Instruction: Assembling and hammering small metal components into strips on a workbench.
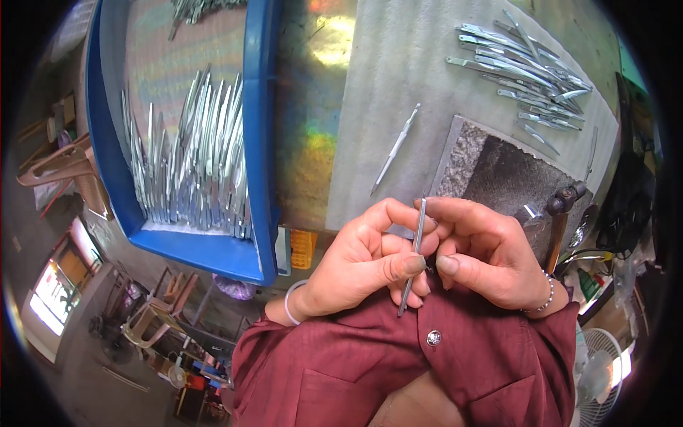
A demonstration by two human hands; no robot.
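Observation:
My left hand [371, 257] pinches a slim grey metal strip [419, 235] between thumb and fingers, just above my lap. The strip stands nearly upright in view, its lower end narrow; its exact kind I cannot tell. My right hand [491, 245] is close on the other side, fingers bent and thumb apart from them. Its index fingertip is at the strip's upper end; whether it touches I cannot tell. Beyond my hands, a similar slim pointed metal piece [395, 149] lies alone on the pale foam sheet [377, 64].
A blue tray [260, 142] at the left holds many slim metal pieces [196, 156]. More flat metal pieces [523, 67] lie heaped at the far right. A dark metal block [512, 171] and a hammer [562, 213] are near my right hand. A fan [600, 373] stands lower right.

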